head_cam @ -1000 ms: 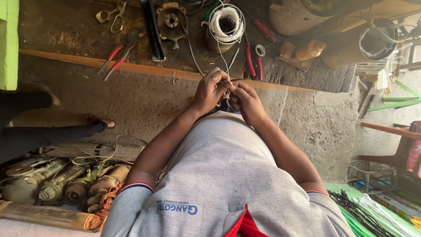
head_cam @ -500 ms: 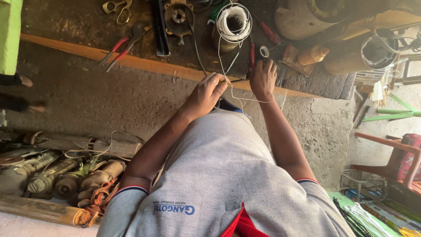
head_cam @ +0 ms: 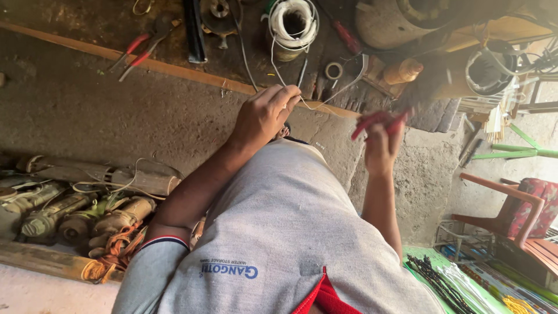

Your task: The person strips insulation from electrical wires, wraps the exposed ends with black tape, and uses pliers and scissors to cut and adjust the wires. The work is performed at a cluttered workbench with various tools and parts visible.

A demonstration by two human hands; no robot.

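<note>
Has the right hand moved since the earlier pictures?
Yes. The right hand has left the left hand and the white wire, and now holds a red-handled tool further from the wire spool.

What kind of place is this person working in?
Probably a small repair workshop: a rough bench holds red-handled pliers and a spool of white wire, and old dusty motors lie piled on the floor.

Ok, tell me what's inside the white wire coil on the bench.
The coil is wound on a can; its middle shows only a dark hollow. Anything deeper is hidden in shadow. A wire runs from it to the left hand.
</note>
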